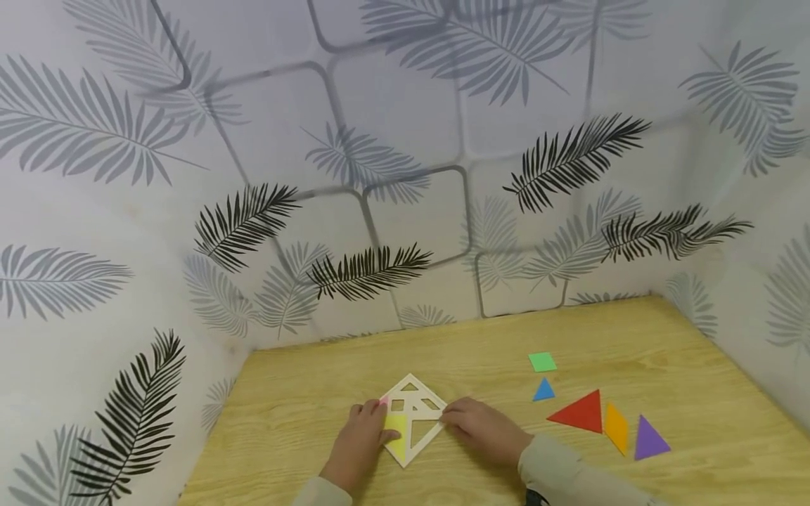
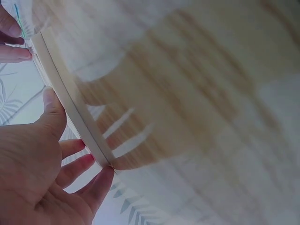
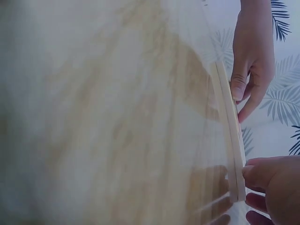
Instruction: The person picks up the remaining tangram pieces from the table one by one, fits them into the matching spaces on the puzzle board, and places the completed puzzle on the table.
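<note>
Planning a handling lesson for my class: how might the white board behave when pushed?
The white board shows straight, unbent edges, so is probably stiff. Its flat, low shape suggests it won't readily roll or tip. The table looks glossy, so sliding seems likely.

Two hands point(image 1: 356, 437) point(image 1: 486, 429), one board point(image 1: 411, 396), three loose triangles point(image 1: 544, 391) point(image 1: 585, 413) point(image 1: 650, 440), two loose quadrilaterals point(image 1: 542, 362) point(image 1: 616, 428), one yellow piece point(image 1: 397, 422), one pink piece point(image 1: 384, 400).

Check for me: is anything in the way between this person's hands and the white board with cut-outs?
Nothing visible. The left hand grips the left side of the white board and the right hand its right corner. The red triangle and other loose pieces lie farther right, beyond the right hand.
</note>
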`<state>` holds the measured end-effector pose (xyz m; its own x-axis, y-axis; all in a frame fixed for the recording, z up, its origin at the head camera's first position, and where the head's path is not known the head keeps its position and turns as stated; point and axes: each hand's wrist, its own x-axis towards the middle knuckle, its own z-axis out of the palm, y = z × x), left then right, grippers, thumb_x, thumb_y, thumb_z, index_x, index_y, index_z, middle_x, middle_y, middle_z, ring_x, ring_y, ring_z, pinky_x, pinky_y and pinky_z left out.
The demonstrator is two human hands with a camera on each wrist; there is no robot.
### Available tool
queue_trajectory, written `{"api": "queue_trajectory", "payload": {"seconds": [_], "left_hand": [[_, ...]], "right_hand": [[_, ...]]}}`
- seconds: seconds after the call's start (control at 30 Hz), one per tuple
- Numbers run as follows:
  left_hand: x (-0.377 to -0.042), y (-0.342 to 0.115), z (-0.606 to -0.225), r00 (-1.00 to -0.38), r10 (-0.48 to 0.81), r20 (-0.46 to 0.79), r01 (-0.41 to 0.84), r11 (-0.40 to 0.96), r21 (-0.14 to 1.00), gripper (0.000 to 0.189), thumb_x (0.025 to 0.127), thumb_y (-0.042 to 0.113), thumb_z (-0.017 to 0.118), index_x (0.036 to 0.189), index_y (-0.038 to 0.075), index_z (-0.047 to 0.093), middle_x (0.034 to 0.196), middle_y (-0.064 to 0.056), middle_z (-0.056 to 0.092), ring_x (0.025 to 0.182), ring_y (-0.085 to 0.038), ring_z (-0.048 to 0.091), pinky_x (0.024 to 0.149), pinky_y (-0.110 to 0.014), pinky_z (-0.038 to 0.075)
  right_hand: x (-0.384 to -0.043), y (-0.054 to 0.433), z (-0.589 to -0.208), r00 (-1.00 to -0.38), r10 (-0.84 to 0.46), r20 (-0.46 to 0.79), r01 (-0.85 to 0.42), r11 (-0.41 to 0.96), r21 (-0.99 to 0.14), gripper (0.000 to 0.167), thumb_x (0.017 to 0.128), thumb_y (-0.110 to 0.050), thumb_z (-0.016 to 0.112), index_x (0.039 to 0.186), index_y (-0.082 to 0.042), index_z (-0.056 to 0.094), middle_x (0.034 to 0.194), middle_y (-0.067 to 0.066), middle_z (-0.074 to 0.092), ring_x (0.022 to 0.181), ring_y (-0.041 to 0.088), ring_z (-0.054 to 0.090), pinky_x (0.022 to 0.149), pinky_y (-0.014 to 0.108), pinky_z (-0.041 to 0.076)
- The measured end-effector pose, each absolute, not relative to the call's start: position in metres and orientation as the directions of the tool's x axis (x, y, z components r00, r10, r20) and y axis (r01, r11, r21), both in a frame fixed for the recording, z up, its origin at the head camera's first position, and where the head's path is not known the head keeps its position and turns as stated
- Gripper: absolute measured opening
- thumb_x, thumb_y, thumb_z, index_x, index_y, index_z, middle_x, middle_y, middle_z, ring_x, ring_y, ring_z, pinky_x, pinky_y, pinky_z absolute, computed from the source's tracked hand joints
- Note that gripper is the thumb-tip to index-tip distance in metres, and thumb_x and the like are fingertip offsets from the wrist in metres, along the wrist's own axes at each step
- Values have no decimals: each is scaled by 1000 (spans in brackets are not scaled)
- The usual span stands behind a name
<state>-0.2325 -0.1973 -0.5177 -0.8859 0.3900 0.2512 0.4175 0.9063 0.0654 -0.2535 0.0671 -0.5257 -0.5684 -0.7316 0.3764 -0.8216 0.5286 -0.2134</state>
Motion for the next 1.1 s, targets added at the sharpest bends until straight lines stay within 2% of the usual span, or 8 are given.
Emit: {"api": "queue_trajectory", "payload": {"seconds": [0.13, 0.4, 0.73, 0.93, 1.1], "left_hand": [[-233, -196, -517, -881, 405, 245, 434, 898, 71, 49, 84, 41, 59, 113, 1, 56, 112, -15, 55, 100, -34, 52, 78, -41, 50], [-233, -189, -511, -877, 415, 240, 450, 886, 111, 44, 80, 38, 63, 108, 3, 59, 116, -18, 57, 100, -33, 53, 79, -43, 50], [-240, -178, -514, -858, 453, 241, 489, 864, 119, 50, 78, 37, 62, 113, 1, 59, 120, -21, 57, 102, -34, 53, 81, -40, 50], [-243, -173, -513, -856, 468, 221, 504, 851, 147, 39, 78, 36, 63, 102, 6, 59, 122, -19, 56, 105, -34, 53, 83, -41, 49], [-248, -170, -510, -830, 504, 237, 543, 828, 139, 34, 77, 35, 63, 94, 7, 59, 121, -17, 58, 99, -31, 54, 81, -40, 49]], "right_hand": [[-253, 66, -530, -560, -725, 402, -828, 514, -226, 16, 90, -10, 61, 105, -9, 67, 105, 1, 61, 100, 15, 55, 87, 31, 46], [-247, 64, -534, -593, -690, 416, -805, 500, -319, 11, 89, -9, 63, 95, -15, 69, 98, -7, 58, 93, 7, 52, 83, 22, 46], [-242, 67, -537, -581, -663, 472, -814, 491, -311, 8, 86, -10, 66, 85, -18, 66, 88, -12, 58, 84, 4, 51, 75, 19, 45], [-239, 68, -539, -565, -663, 490, -824, 485, -294, 10, 84, -9, 67, 83, -19, 66, 87, -12, 58, 84, 3, 53, 75, 20, 46], [-236, 68, -537, -591, -646, 484, -805, 513, -299, 10, 85, -10, 67, 83, -20, 66, 87, -13, 57, 84, 3, 53, 75, 21, 47]]}}
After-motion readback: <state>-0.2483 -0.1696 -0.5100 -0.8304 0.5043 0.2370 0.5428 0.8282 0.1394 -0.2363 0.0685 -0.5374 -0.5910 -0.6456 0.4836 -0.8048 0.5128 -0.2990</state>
